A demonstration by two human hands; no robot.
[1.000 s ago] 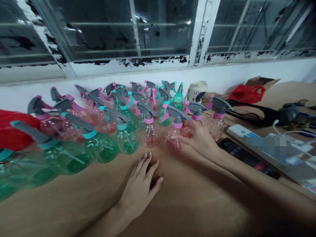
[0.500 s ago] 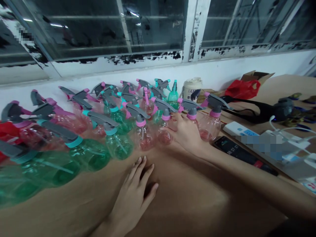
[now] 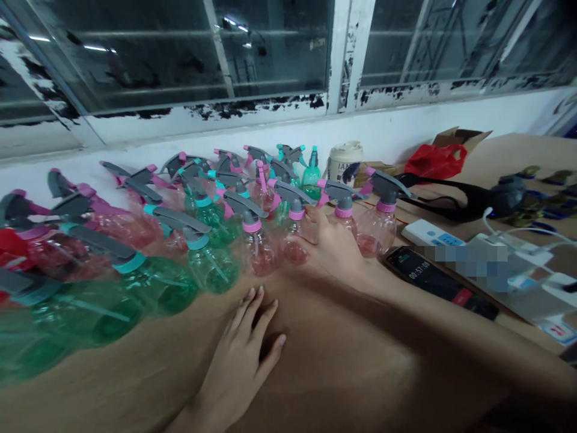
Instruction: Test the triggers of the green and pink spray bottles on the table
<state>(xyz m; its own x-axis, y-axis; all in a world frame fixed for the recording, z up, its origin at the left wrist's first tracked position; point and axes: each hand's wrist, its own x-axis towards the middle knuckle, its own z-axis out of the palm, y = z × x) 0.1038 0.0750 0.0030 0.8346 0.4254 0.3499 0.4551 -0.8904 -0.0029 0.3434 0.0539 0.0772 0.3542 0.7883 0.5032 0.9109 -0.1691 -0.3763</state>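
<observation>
- Where the left edge meets the middle of the frame, a crumpled red sheet point(image 3: 15, 249) shows beside pink-tinted spray bottles point(image 3: 58, 255) with gray and pink heads.
- At lower left, green spray bottles point(image 3: 160, 285) with gray levers and teal collars run in a slanting row toward the center.
- Just below center, the left hand point(image 3: 241, 355) rests palm down on the brown tabletop point(image 3: 338, 361), fingers apart and thumb spread, holding nothing; its fingertips point toward a clear pink spray bottle point(image 3: 261, 252).
- At the center, the right hand point(image 3: 338, 249) reaches to the pink-collared spray bottle point(image 3: 294, 248), which stands upright. The thumb touches the bottle's body and the index finger bends near its collar, the two apart; how firmly they press, and what the other fingers do, cannot be told.
- Above center, a small teal spray bottle point(image 3: 311, 177) stands left of a white tub point(image 3: 345, 159) near the wall.
- Right of center, a pink-tinted bottle point(image 3: 376, 231) stands beyond the right wrist.
- Toward the right, a phone point(image 3: 437, 282) showing a timer lies near a white power strip point(image 3: 428, 233); behind them are a black strap point(image 3: 451, 210), a red plastic bag point(image 3: 437, 161) and an open cardboard box point(image 3: 464, 138).
</observation>
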